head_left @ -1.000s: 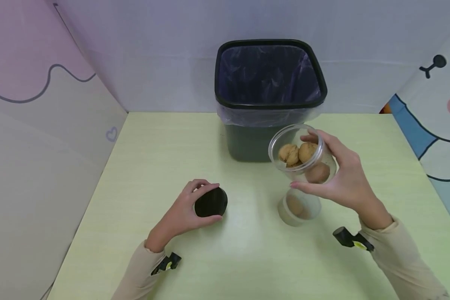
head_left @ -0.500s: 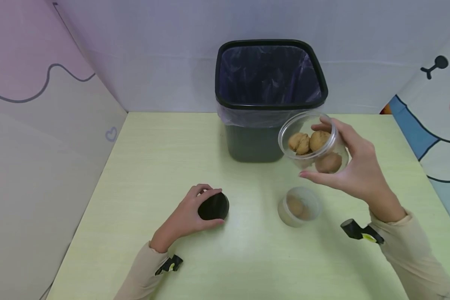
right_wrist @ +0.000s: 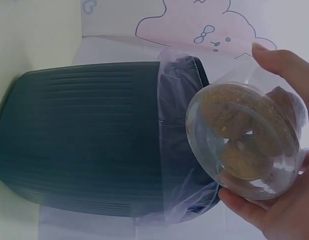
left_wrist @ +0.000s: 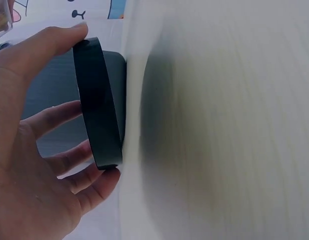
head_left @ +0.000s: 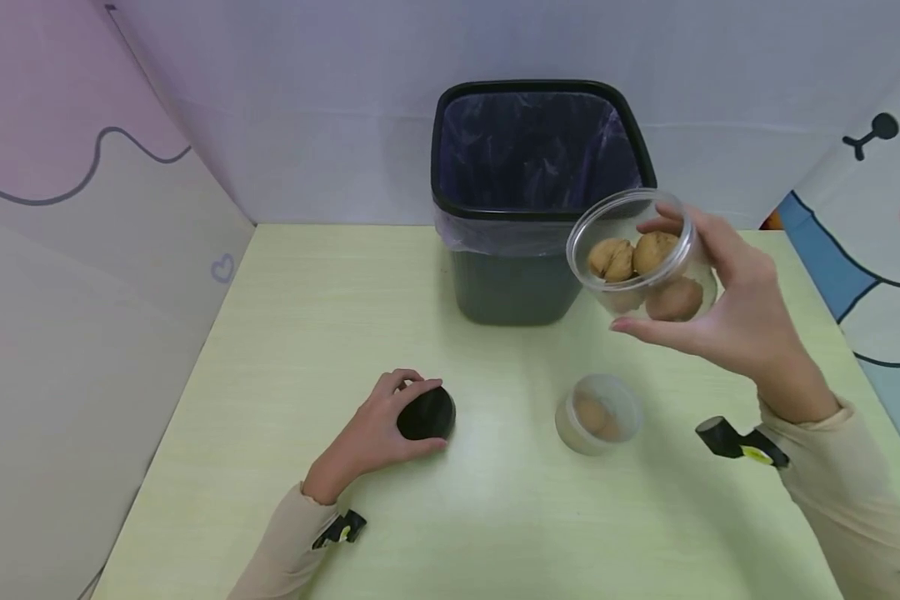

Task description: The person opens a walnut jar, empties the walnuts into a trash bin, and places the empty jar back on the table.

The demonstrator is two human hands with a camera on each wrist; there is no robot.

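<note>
Several walnuts [head_left: 654, 252] sit inside a clear cup [head_left: 607, 218] that the right hand [head_left: 750, 308] grips, right of centre. Below centre, the left hand [head_left: 371, 432] holds a black disc [head_left: 427, 414].

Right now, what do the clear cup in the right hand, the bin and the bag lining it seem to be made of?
Cup: probably glossy, thin plastic; walnuts show through it and its rim catches light.
Bin: likely rigid dark plastic with a dull sheen, judging by its fine ridges; coated metal remains possible.
Bag: seemingly thin, translucent plastic film, shiny where it wrinkles.
</note>
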